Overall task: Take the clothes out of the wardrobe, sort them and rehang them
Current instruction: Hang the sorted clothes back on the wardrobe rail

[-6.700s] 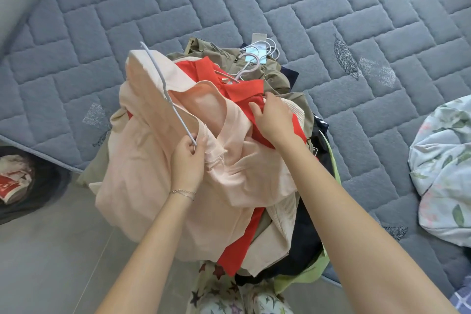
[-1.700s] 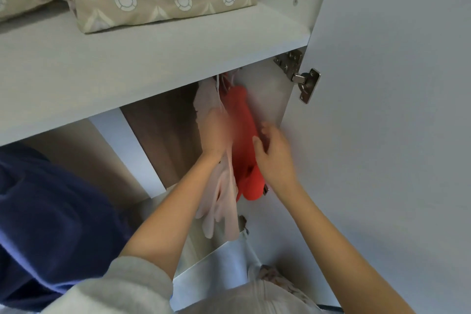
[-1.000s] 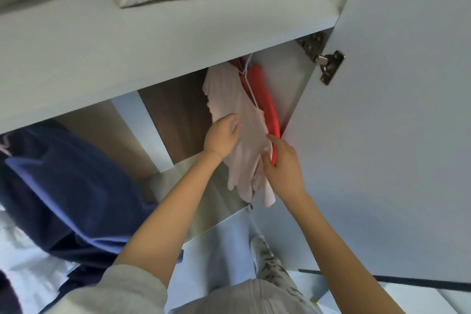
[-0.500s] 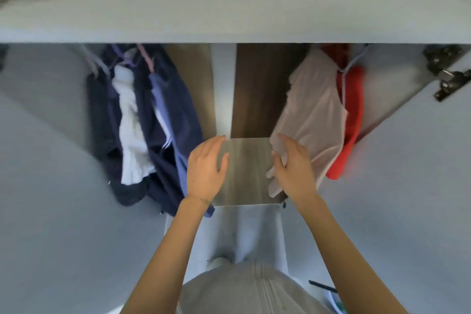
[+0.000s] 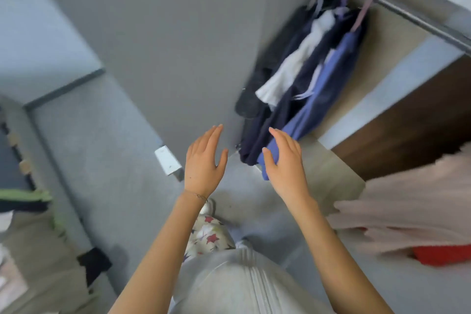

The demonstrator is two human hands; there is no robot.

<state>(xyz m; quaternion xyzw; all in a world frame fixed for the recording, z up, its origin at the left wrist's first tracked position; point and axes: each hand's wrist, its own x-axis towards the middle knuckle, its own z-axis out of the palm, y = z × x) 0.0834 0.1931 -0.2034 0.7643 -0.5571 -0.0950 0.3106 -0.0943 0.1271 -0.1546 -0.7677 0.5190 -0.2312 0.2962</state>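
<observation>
Pink top rehung by red garment; left hand, right hand off it, fingers spread empty, fetch next

Navy, white and blue clothes hang from the wardrobe rail.

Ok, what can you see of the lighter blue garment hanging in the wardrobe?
The blue garment is soft periwinkle cloth hanging long, apparently from a pinkish hanger on the metal rail. It is the outermost of a bunch, beside navy clothes. It is blurred and its cut is unclear. The open right hand covers its hem; contact cannot be told.
</observation>
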